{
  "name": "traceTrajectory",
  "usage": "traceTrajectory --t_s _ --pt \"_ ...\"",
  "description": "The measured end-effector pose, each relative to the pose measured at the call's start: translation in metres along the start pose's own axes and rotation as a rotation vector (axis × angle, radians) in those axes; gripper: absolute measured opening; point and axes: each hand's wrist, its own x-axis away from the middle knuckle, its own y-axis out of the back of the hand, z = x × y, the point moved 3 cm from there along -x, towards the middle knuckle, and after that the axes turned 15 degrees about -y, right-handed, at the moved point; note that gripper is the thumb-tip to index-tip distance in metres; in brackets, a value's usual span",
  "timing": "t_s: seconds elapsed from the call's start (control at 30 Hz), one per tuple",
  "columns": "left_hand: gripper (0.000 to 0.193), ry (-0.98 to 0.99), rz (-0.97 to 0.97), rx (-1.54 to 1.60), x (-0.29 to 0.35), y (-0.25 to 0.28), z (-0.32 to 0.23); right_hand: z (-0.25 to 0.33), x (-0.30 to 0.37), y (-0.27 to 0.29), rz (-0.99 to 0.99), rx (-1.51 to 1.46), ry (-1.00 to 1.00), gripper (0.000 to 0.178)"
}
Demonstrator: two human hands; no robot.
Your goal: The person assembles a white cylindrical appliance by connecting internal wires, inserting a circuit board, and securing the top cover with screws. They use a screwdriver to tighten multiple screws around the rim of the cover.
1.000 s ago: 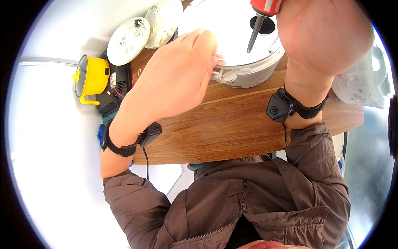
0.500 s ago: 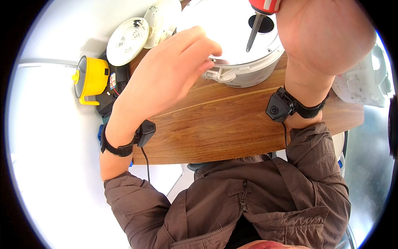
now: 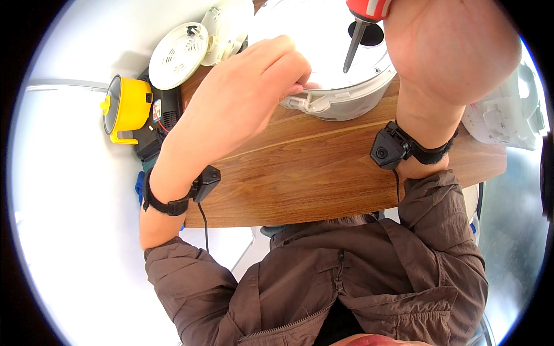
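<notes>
A round white appliance body [image 3: 340,98] lies upside down on the wooden table [image 3: 306,179], its flat base facing me. My left hand [image 3: 242,98] rests its fingertips on the near left rim of that base, fingers pinched together. My right hand [image 3: 450,46] hovers over the right side and grips a screwdriver [image 3: 360,26] with a red handle. The dark shaft points down at the base beside a black round hole [image 3: 369,34]. Both wrists carry black straps with small cameras.
A yellow pot-shaped object [image 3: 124,106] sits at the left past the table edge, next to dark tools [image 3: 158,124]. Two white round covers [image 3: 179,55] lie at the table's far left. A white appliance part [image 3: 508,115] stands at the right edge.
My left hand has slid up and right along the rim, its fingers curling into a pinch. The right hand and screwdriver have stayed in place.
</notes>
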Motion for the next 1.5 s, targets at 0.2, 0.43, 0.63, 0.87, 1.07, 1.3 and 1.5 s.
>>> traceTrajectory --t_s 0.2,0.43,0.63,0.87,1.07,1.3,1.5 --pt "0.018 0.031 0.011 -0.056 0.000 -0.001 0.001 0.002 0.004 -0.005 0.000 0.010 0.000 0.059" --pt "0.019 0.172 -0.132 0.208 0.016 -0.006 0.010 0.004 0.017 -0.034 0.012 0.016 -0.005 0.060" --pt "0.014 0.120 -0.283 0.246 0.021 -0.007 0.015 0.010 0.023 -0.064 0.044 0.036 -0.001 0.061" --pt "0.012 0.155 -0.332 0.299 0.027 -0.010 0.016 0.012 0.021 -0.087 0.109 0.045 0.013 0.062" --pt "0.014 0.156 -0.338 0.307 0.031 -0.010 0.017 0.011 0.021 -0.103 0.167 0.044 0.005 0.063" --pt "0.017 0.133 -0.357 0.290 0.031 -0.013 0.019 0.009 0.022 -0.103 0.190 0.050 -0.005 0.064" --pt "0.016 0.136 -0.346 0.287 0.030 -0.012 0.018 0.010 0.020 -0.102 0.189 0.057 -0.003 0.065"
